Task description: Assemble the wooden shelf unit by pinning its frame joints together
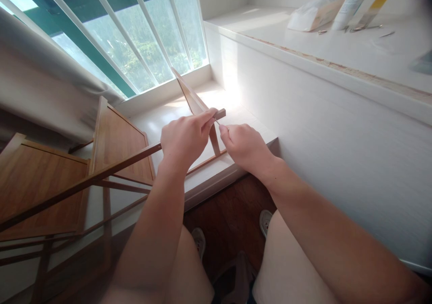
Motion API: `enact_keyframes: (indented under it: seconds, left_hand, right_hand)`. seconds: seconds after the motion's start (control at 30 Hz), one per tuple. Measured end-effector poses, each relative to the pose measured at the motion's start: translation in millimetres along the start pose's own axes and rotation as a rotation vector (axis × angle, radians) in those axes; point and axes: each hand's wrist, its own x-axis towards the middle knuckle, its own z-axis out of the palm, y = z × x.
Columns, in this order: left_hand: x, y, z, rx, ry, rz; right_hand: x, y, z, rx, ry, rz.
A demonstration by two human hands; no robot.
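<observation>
My left hand is closed around the end of a long wooden rail of a wooden rack frame, with the rail's tip sticking out past my fingers. My right hand is pinched shut on a small thin metal piece, held right at the rail's tip. Another thin slat of the frame rises behind my hands towards the window. Two wooden shelf panels of the frame lie to the left.
A white window ledge lies under the frame, with a barred window behind and a curtain at left. At right a white counter bears a bag, a tube and small metal pieces. Dark wood floor and my knees are below.
</observation>
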Motion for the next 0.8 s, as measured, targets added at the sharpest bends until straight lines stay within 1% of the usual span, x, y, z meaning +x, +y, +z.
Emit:
enact_keyframes:
  seconds: [0.07,0.13,0.27,0.37,0.53,0.8]
  left_hand:
    - [0.0,-0.1,-0.1,0.000,0.004,0.007]
    - [0.0,-0.3,-0.4,0.004,-0.004,0.006]
    - [-0.2,-1.3,0.1,0.000,-0.004,0.007]
    - [-0.4,-1.7,0.9,-0.009,0.008,0.010]
    - [-0.2,-0.4,0.3,-0.001,-0.015,-0.013]
    - [-0.7,-0.1,-0.1,-0.003,-0.006,-0.006]
  right_hand:
    - [-1.5,-2.3,-1.1,-0.110,-0.018,-0.024]
    - [-2.5,-4.4,-0.9,-0.165,-0.021,-0.023]
    - [-1.6,-4.4,1.0,-0.153,0.019,0.002]
    - [0.7,-2.0,3.2,-0.027,0.042,0.012]
    - [2.8,-1.4,9.4,0.257,0.065,0.043]
    - [2.5,-5.5,18.4,0.457,0.126,0.084]
